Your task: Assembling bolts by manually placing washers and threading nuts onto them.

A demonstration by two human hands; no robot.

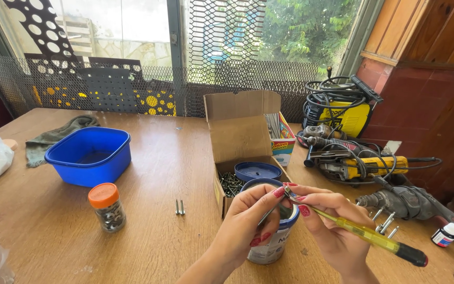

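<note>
Two hands meet over one white round tin with a blue rim (pixel 269 247), near the front edge of the wooden table (pixel 174 158). The left hand (pixel 248 223) pinches one dark metal screw (pixel 267 214) between curled thumb and fingertips; the right hand (pixel 324 223) is closed around one yellow translucent-handled screwdriver with a black end (pixel 374 237), its tip meeting the screw's head just above the tin. The hands hide most of the tin and screw. One open cardboard box of dark screws (pixel 237 142) stands behind; two loose screws (pixel 179 207), one orange-lidded jar (pixel 107 208) and one blue plastic tub (pixel 90 156) lie leftward.
</note>
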